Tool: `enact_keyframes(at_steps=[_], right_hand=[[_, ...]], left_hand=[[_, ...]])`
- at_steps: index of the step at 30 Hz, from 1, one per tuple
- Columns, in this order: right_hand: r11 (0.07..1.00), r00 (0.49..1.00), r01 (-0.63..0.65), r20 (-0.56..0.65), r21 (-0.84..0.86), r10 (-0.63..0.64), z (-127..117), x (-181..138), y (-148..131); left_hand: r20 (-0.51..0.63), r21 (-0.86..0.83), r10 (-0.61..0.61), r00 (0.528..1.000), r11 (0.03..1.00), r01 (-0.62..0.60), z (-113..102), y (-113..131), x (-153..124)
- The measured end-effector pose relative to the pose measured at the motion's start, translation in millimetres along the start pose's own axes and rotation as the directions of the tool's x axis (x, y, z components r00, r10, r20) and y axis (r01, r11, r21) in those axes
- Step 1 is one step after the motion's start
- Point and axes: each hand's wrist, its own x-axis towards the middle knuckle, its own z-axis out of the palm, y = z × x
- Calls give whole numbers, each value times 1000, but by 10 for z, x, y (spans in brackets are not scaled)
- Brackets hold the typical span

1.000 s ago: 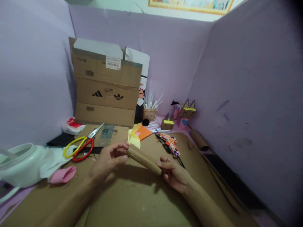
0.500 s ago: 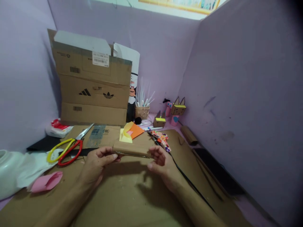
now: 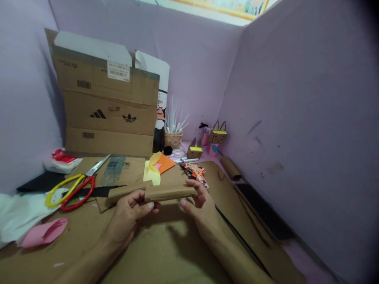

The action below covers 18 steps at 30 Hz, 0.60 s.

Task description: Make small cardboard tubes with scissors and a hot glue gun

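Note:
A narrow folded piece of brown cardboard (image 3: 170,192) is held level above the cardboard-covered tabletop. My left hand (image 3: 130,215) pinches its left end, thumb in front and fingers underneath. At the other end, the fingers of my right hand (image 3: 199,203) curl around the edge, with the thumb a little below it. Behind my left hand lies another cardboard strip (image 3: 127,191). Scissors (image 3: 78,187) with one yellow and one red handle rest to the left, blades spread slightly. Nearby is a curled pink paper piece (image 3: 44,233).
A large flattened cardboard box (image 3: 109,102) leans on the back wall. Beside it stands a basket (image 3: 173,140) of white sticks. Yellow paper (image 3: 152,171), orange paper (image 3: 166,162) and patterned pieces (image 3: 195,171) lie mid-table. A black cord (image 3: 237,232) runs by my right arm.
The folded cardboard has tilted so more of its broad face shows. The camera view has shifted, revealing the other cardboard strip behind my left hand.

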Motion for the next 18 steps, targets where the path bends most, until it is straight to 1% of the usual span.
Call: enact_keyframes(at_steps=[5, 10, 15, 18], right_hand=[[999, 998, -45, -45, -5, 44, 43, -20, -20], [993, 990, -111, -87, -37, 108, 107, -49, -93], [989, 986, -118, -125, -90, 106, 142, -80, -128], [989, 985, -118, -133, -86, 106, 173, -100, -133]], left_hand=[[17, -10, 35, 999, 999, -35, 21, -56, -4], [12, 43, 31, 999, 999, -31, 90, -49, -46], [-47, 49, -2, 999, 999, 4, 164, -51, -65], [-94, 41, -20, 995, 999, 24, 186, -65, -60]])
